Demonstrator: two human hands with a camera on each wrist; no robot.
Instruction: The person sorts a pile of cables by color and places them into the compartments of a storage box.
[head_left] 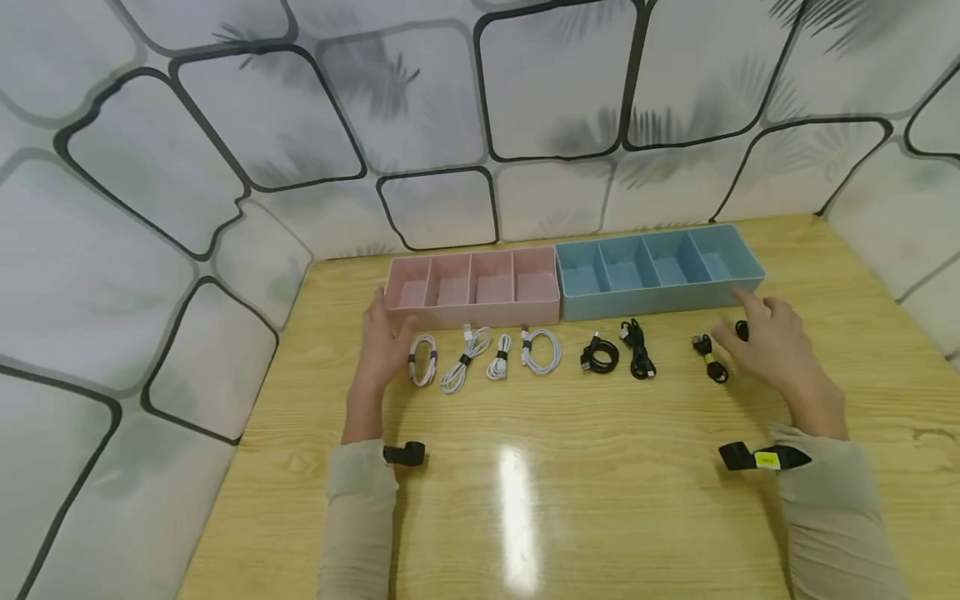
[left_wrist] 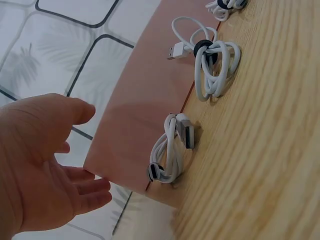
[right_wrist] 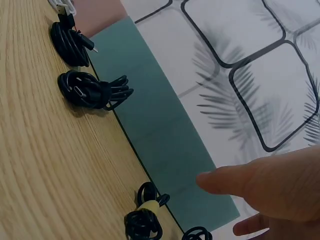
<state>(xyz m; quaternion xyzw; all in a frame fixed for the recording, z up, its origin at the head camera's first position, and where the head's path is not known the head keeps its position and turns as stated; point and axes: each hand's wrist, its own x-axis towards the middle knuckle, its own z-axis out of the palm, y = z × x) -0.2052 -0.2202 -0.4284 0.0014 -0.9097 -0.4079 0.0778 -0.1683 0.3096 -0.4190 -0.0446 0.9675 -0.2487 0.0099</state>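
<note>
My left hand [head_left: 382, 350] is at the left end of a pink compartment box [head_left: 480, 317], fingers loosely extended by its corner and holding nothing. In the left wrist view a coiled white cable [left_wrist: 172, 150] lies just beside that hand, along the box's front wall. My right hand [head_left: 772, 346] is near the front right corner of a blue compartment box [head_left: 660, 301], thumb and fingers spread with nothing between them. Below it lies a black cable with a yellow tie [head_left: 709, 358]. Another black cable [right_wrist: 197, 234] is partly hidden by this hand in the head view.
The boxes stand end to end at the table's back, before a patterned backdrop [head_left: 435, 208]. In front of them lie more bundled white cables [head_left: 465, 360] and black cables [head_left: 637, 350] in a row. The wooden table [head_left: 600, 483] stretches toward me.
</note>
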